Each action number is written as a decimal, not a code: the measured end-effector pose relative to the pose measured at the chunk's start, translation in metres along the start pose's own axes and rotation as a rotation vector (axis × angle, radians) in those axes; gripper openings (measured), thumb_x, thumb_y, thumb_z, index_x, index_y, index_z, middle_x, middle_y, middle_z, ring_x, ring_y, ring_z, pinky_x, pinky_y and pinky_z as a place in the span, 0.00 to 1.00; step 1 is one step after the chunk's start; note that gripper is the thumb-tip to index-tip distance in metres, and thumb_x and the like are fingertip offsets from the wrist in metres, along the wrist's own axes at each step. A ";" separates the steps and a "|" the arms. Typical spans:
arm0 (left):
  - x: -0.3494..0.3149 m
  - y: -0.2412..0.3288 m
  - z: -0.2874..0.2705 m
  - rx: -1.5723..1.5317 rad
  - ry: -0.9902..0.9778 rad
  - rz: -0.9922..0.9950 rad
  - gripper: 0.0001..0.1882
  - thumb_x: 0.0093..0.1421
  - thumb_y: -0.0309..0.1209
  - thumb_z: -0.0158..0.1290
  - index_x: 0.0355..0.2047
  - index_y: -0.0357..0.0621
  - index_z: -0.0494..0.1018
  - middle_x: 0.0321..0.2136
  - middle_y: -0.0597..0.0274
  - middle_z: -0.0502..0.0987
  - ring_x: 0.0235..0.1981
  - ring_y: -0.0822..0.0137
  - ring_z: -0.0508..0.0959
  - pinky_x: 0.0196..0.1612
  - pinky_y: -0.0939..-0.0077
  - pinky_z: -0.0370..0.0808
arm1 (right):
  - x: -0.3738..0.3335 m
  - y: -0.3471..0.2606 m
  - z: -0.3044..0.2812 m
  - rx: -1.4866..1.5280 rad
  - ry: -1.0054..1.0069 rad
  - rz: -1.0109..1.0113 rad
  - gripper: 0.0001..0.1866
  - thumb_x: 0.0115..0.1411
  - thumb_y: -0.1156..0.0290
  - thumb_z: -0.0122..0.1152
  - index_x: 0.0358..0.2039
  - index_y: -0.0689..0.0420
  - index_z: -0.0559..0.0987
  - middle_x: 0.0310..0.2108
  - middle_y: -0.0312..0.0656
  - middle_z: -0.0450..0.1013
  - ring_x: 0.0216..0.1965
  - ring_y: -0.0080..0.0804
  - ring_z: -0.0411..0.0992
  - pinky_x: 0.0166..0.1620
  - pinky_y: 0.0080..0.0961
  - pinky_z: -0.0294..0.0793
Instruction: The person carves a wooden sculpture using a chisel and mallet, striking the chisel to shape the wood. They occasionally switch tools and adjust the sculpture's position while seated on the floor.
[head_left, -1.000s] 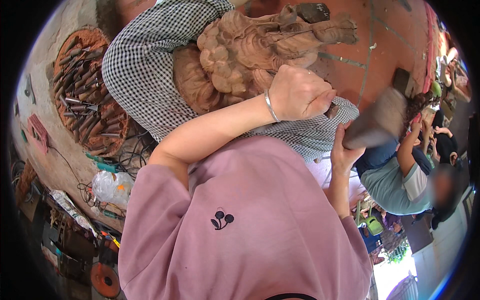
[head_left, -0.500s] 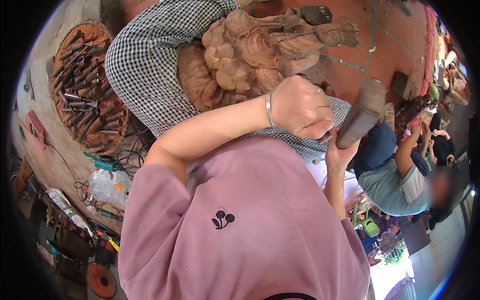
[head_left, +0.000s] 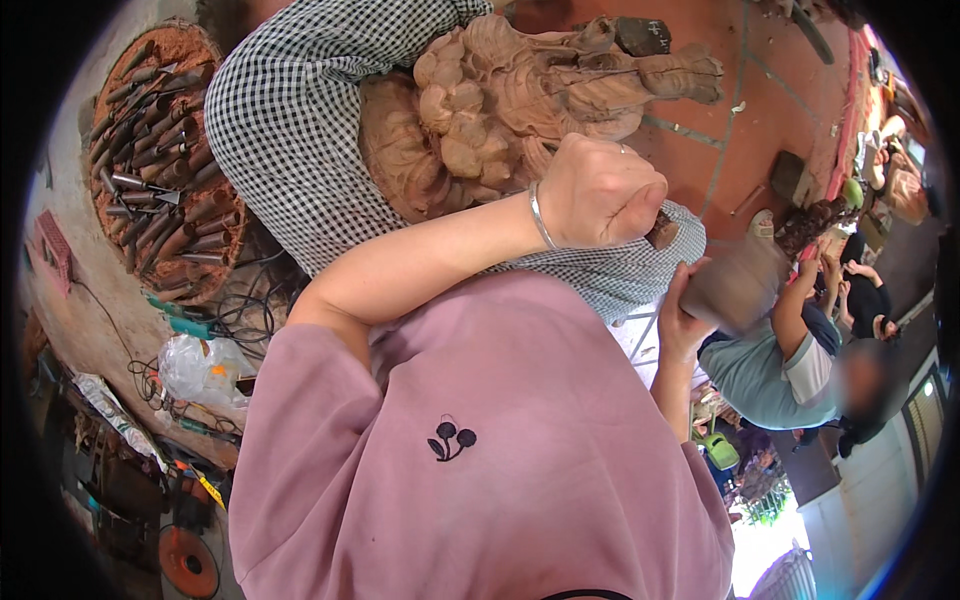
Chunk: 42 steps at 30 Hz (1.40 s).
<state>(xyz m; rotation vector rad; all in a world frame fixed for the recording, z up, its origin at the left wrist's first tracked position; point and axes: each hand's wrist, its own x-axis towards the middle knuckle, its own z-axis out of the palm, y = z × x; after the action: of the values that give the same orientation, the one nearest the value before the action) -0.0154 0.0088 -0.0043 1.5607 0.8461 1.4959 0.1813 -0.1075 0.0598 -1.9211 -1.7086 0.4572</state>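
Note:
My left hand, with a bangle at the wrist, is closed over the near right side of the brown wood carving. It grips what looks like a chisel: a brown wooden end shows past the fist, and the rest is mostly hidden. Lower right, my right hand is wrapped round a wooden mallet, whose head is blurred by motion and stands apart from the left fist. The carving, with rounded lobes and flowing folds, lies against my checked trouser leg.
On the left, a round tray of wood shavings holds several chisels. Cables and a plastic bag lie below it. A dark block sits behind the carving. Close on the right, another person sits bent forward.
The mallet has swung right, away from my left fist, and is blurred. My left hand stays almost in place, its fist turned slightly.

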 end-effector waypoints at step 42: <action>-0.026 -0.001 -0.019 -0.035 -0.132 0.294 0.13 0.53 0.38 0.43 0.14 0.48 0.64 0.14 0.66 0.62 0.15 0.64 0.66 0.16 0.69 0.62 | -0.025 0.011 -0.008 -0.072 -0.041 0.047 0.25 0.46 0.77 0.67 0.45 0.64 0.69 0.39 0.45 0.72 0.39 0.36 0.72 0.47 0.27 0.69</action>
<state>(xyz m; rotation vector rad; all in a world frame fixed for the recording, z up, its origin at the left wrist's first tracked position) -0.0365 -0.0123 -0.0174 1.7940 0.5284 1.5791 0.1915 -0.1340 0.0572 -2.0196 -1.7303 0.4620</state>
